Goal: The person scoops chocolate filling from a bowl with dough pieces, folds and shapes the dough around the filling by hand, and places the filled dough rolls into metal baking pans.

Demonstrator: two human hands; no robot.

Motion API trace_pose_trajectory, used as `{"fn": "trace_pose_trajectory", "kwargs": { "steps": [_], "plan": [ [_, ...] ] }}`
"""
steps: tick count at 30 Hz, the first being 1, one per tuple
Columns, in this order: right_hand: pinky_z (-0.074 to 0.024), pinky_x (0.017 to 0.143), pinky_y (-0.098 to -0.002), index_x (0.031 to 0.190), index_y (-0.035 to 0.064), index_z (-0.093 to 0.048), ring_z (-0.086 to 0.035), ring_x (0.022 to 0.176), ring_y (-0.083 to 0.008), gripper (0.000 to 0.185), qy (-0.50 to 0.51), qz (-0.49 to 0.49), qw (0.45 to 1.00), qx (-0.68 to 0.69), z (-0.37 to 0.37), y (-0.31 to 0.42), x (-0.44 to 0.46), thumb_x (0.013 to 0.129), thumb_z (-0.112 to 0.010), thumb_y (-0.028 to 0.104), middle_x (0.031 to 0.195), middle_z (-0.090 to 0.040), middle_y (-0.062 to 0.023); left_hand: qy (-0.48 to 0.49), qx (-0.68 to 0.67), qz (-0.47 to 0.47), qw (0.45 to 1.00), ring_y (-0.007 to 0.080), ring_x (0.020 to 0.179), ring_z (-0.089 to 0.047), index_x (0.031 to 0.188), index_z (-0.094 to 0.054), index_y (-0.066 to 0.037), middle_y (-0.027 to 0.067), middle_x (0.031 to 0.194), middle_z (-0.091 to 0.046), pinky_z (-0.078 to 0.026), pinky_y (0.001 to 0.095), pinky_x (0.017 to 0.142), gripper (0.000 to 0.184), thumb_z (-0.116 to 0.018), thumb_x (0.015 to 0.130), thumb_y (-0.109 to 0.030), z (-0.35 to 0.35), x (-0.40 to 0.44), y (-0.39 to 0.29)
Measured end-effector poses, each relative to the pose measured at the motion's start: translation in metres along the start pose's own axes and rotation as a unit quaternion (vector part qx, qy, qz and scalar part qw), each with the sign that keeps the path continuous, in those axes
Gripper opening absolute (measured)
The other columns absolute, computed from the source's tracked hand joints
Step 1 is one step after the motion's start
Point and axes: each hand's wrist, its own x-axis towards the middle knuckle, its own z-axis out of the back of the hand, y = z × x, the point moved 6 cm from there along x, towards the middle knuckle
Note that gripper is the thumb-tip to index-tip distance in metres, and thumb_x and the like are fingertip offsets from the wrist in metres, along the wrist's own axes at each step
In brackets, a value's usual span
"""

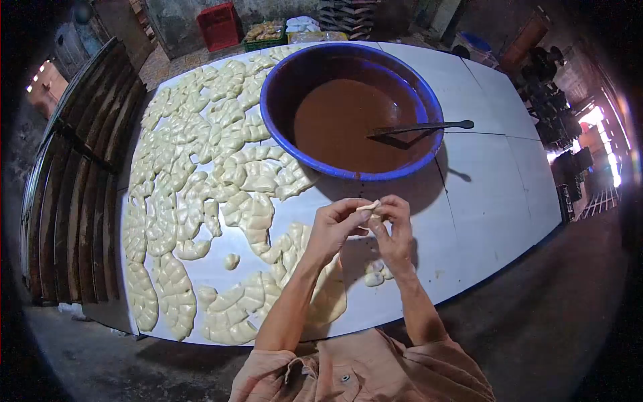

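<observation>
My left hand and my right hand meet above the table, just in front of the large blue basin. Between their fingertips is a small pale piece of dough, pinched by both. Under my right hand a few small dough pieces lie on the tabletop. Flattened, joined dough pieces cover the left part of the table, and some of them reach beneath my left forearm. The blue basin contains brown liquid. A dark long-handled utensil rests in it, its handle over the rim.
The white table extends to the right. Stacked dark trays stand along its left side. Behind it are a red crate and a green crate with contents. More dark stacked items are at the right.
</observation>
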Motion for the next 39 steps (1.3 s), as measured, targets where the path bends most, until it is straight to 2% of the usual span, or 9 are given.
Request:
{"fn": "trace_pose_trajectory", "kwargs": {
  "steps": [1, 9, 13, 16, 21, 25, 28, 33, 39],
  "plan": [
    [-0.0495, 0.081, -0.0326, 0.108, 0.0046, -0.058, -0.059, 0.095, -0.0192, 0.019, -0.048, -0.03, 0.997, 0.057, -0.002, 0.003, -0.002, 0.09, -0.066, 0.007, 0.108, -0.059, -0.0111, 0.012, 0.013, 0.0, 1.0, 0.0147, 0.089, -0.066, 0.114, -0.066, 0.0, 0.0077, 0.103, -0.068, -0.059, 0.0309, 0.075, 0.024, -0.061, 0.094, -0.013, 0.0, 0.0, 0.003],
    [-0.0509, 0.066, -0.0313, 0.095, 0.0027, -0.063, -0.062, 0.071, -0.0197, 0.012, -0.018, -0.022, 0.995, -0.094, 0.022, -0.009, -0.013, 0.091, -0.068, 0.013, 0.085, -0.065, -0.0107, 0.029, 0.09, 0.005, 0.996, 0.0139, 0.091, -0.065, 0.12, -0.063, 0.0, 0.0084, 0.108, -0.067, -0.056, 0.027, 0.077, 0.031, -0.06, 0.097, -0.02, -0.025, -0.018, 0.017],
    [-0.0526, 0.071, -0.0298, 0.105, 0.0017, -0.067, -0.065, 0.083, -0.0199, 0.02, 0.021, -0.056, 0.998, -0.032, 0.037, 0.0, -0.014, 0.089, -0.069, 0.014, 0.097, -0.067, -0.0116, -0.028, 0.054, 0.034, 0.998, 0.0086, 0.083, -0.063, 0.111, -0.068, 0.0, 0.0048, 0.097, -0.068, -0.052, 0.023, 0.072, 0.03, -0.06, 0.097, -0.025, -0.027, -0.018, 0.029],
    [-0.0539, 0.077, -0.0302, 0.112, 0.0018, -0.067, -0.066, 0.092, -0.0204, 0.025, 0.141, -0.053, 0.988, -0.024, 0.05, 0.003, -0.033, 0.09, -0.067, 0.015, 0.103, -0.067, -0.0119, -0.026, 0.188, 0.049, 0.981, 0.0104, 0.084, -0.064, 0.115, -0.067, 0.0, 0.0064, 0.098, -0.069, -0.053, 0.0263, 0.074, 0.036, -0.055, 0.1, -0.03, -0.024, -0.022, 0.046],
    [-0.0531, 0.084, -0.0324, 0.112, 0.002, -0.066, -0.066, 0.095, -0.0247, 0.024, 0.167, -0.361, 0.913, 0.093, 0.08, -0.056, -0.069, 0.089, -0.064, 0.011, 0.105, -0.066, -0.0144, 0.041, 0.464, 0.007, 0.885, 0.0312, 0.096, -0.068, 0.139, -0.046, -0.004, 0.0187, 0.114, -0.065, -0.054, 0.0357, 0.078, 0.067, -0.068, 0.087, -0.041, -0.029, -0.048, 0.045],
    [-0.0482, 0.093, -0.0371, 0.119, 0.0036, -0.063, -0.062, 0.104, -0.0331, 0.03, 0.384, -0.228, 0.888, -0.11, 0.074, -0.061, -0.079, 0.093, -0.055, 0.016, 0.114, -0.064, -0.0144, 0.103, 0.612, -0.034, 0.783, 0.0319, 0.107, -0.06, 0.135, -0.047, -0.006, 0.0122, 0.123, -0.053, -0.053, 0.0411, 0.081, 0.074, -0.078, 0.074, -0.037, -0.042, -0.067, 0.061],
    [-0.0457, 0.096, -0.0381, 0.126, 0.0051, -0.058, -0.057, 0.113, -0.0326, 0.034, 0.386, -0.124, 0.894, -0.189, 0.074, -0.044, -0.071, 0.093, -0.054, 0.014, 0.124, -0.059, -0.0149, 0.092, 0.614, -0.058, 0.782, 0.0317, 0.107, -0.059, 0.127, -0.051, -0.006, 0.0121, 0.118, -0.053, -0.053, 0.0419, 0.082, 0.065, -0.079, 0.072, -0.028, -0.043, -0.066, 0.081],
    [-0.0478, 0.093, -0.0383, 0.125, 0.0042, -0.058, -0.057, 0.111, -0.0311, 0.044, 0.433, -0.114, 0.885, -0.128, 0.069, -0.024, -0.072, 0.086, -0.068, 0.019, 0.122, -0.058, -0.0149, 0.083, 0.6, -0.045, 0.795, 0.0324, 0.101, -0.06, 0.118, -0.054, -0.006, 0.0117, 0.112, -0.055, -0.053, 0.0417, 0.08, 0.044, -0.071, 0.079, -0.015, -0.044, -0.071, 0.071],
    [-0.0499, 0.088, -0.0384, 0.122, 0.0043, -0.059, -0.059, 0.104, -0.0317, 0.044, 0.429, -0.063, 0.889, -0.148, 0.071, -0.035, -0.08, 0.082, -0.072, 0.02, 0.116, -0.06, -0.014, 0.09, 0.591, -0.041, 0.8, 0.0331, 0.1, -0.06, 0.127, -0.05, -0.006, 0.0124, 0.113, -0.055, -0.053, 0.0417, 0.079, 0.056, -0.073, 0.077, -0.014, -0.049, -0.072, 0.062]
  ]
}}
